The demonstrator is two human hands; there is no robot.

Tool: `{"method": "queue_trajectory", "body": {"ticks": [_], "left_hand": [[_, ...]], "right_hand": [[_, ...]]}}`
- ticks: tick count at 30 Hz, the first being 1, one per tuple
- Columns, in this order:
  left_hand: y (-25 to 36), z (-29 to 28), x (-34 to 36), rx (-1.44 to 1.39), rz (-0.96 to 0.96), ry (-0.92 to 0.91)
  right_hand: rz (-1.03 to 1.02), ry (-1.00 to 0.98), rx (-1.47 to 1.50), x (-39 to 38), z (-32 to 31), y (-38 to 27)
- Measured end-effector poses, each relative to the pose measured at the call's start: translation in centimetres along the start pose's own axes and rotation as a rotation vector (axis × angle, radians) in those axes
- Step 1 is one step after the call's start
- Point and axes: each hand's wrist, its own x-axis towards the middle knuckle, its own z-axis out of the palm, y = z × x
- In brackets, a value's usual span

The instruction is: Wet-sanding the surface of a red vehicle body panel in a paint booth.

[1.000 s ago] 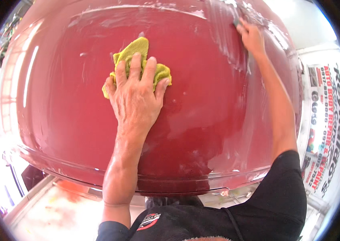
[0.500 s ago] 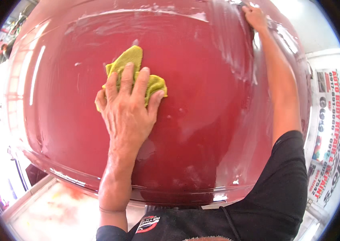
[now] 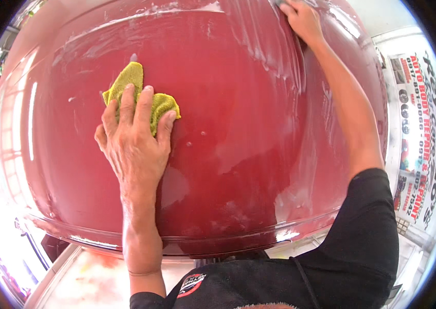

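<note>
A broad, glossy red car panel (image 3: 218, 170) fills the space before me, with wet, whitish streaks on its far right part. My left hand (image 3: 138, 136) lies left of centre on a crumpled yellow cloth (image 3: 125, 82), pressing it to the panel with fingers slightly spread. Far off at the upper right, my right hand (image 3: 305, 21) reaches over the streaked area with its fingers closed. A small grey object (image 3: 277, 2) shows at those fingertips, cut off by the picture's top edge, so its kind cannot be made out.
The panel's rounded near edge (image 3: 197, 241) runs just in front of my body. Below it at the left is a pale, paint-stained surface (image 3: 94, 273) with a raised border. A printed banner (image 3: 416, 139) hangs on the right. Bright clutter lies beyond the panel's left side.
The whole view has turned, so the panel and both arms sit further left in the picture. My left hand and cloth keep their spot on the panel; my right hand has shifted slightly nearer.
</note>
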Motion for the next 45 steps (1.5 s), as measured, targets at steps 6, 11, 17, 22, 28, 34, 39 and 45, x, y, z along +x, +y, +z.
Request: {"method": "queue_trajectory", "body": {"ticks": [6, 11, 17, 22, 28, 34, 39, 45], "left_hand": [[-1.5, 0.2, -0.4, 0.028, -0.028, 0.011], [-1.1, 0.4, -0.7, 0.018, -0.035, 0.007], [-0.8, 0.7, -0.8, -0.009, -0.016, 0.019], [-0.6, 1.1, -0.3, 0.025, 0.007, 0.046], [-1.8, 1.2, -0.6, 0.039, -0.003, 0.044], [-0.6, 0.3, -0.5, 0.034, -0.053, -0.007], [-0.5, 0.7, -0.6, 0.042, -0.029, -0.001], [-1.2, 0.3, -1.1, 0.04, -0.013, 0.021]], "right_hand": [[-0.015, 0.07, -0.148, -5.3, 0.6, -3.9], [0.033, -0.178, 0.078, -30.6, -15.1, -13.6], [0.002, -0.148, -0.025, -25.8, -13.0, -6.5], [-0.079, 0.035, -0.129, -8.5, -5.4, 4.0], [-0.079, -0.048, -0.099, -22.1, -9.1, -4.1], [0.022, -0.353, 0.063, -36.2, -21.4, -11.7], [-0.089, -0.225, 0.016, -24.1, -14.3, -5.1], [0.051, -0.119, -0.147, -7.1, -3.5, 4.4]]}}
